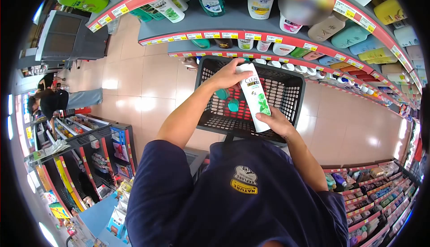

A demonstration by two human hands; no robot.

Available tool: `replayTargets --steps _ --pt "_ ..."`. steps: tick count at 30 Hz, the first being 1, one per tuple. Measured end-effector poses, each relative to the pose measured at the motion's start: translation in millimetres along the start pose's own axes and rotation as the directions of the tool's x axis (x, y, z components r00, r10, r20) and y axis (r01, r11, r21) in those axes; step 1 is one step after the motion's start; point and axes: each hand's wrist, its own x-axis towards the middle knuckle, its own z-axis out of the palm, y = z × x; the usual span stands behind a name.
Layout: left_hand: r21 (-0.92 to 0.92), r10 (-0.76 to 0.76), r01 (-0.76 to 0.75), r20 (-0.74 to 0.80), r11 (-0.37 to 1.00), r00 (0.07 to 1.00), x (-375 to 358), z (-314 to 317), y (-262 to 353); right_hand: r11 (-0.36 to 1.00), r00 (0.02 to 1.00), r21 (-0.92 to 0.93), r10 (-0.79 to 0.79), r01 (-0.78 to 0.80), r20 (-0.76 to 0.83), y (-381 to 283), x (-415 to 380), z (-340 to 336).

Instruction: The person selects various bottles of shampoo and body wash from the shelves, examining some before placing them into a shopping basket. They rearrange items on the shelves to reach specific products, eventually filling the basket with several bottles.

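The left hand and right hand grasp one white bottle at its 11 and 5 o'clock ends, above one black basket; two green objects show at 9 o'clock.

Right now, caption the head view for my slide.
Left hand and right hand hold a white CLEAR bottle over a black basket, beside stocked store shelves.

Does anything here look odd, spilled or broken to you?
No spill or damage stands out. The white CLEAR bottle leans, but the left hand and right hand hold it over the black shopping basket. Oddly, a round blur covers part of the shelving.
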Motion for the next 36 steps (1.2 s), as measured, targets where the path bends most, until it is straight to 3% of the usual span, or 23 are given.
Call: replayTargets --steps 2,6,7,14,19,25,29,32,35,36 --pt "-0.137 0.025 -0.040 -0.106 0.990 0.994 -2 7 -4 1.000 1.000 0.006 -0.014 0.014 -0.006 -9 2 1" --pt "-0.393 0.108 -0.143 -0.110 0.908 0.988 -12 30 -13 1.000 0.999 -0.005 -0.021 0.021 -0.030 -14 11 1" --pt "-0.421 0.083 -0.102 -0.064 0.901 0.995 -21 35 -10 1.000 0.999 -0.019 -0.018 0.017 -0.027 -17 13 2" --pt "-0.489 0.158 -0.174 -0.075 0.855 0.985 -39 49 -27 0.995 0.994 -0.030 -0.094 0.093 -0.054 -28 17 17" --pt "-0.535 0.099 -0.128 -0.084 0.835 0.992 -50 38 -27 0.983 0.996 -0.164 -0.085 0.078 -0.038 -40 22 27" --pt "-0.628 0.131 -0.224 -0.192 0.745 0.973 -52 31 -53 0.925 0.983 -0.372 -0.133 0.077 -0.127 -59 35 49" --pt "-0.509 0.115 -0.215 -0.220 0.834 0.969 -82 14 -29 0.856 0.976 -0.512 -0.169 0.076 -0.138 -70 50 64" --pt "-0.464 0.262 -0.379 -0.298 0.800 0.918 -78 -9 -46 0.870 0.974 -0.475 -0.203 0.132 -0.101 -82 54 75" --pt "-0.309 0.353 -0.493 -0.410 0.814 0.841 -80 -50 -47 0.661 0.817 -0.660 -0.564 0.358 -0.122 -53 72 73" --pt "-0.262 0.378 -0.527 -0.455 0.809 0.806 -77 -68 -48 0.727 0.853 -0.596 -0.506 0.340 -0.130 -52 71 72"
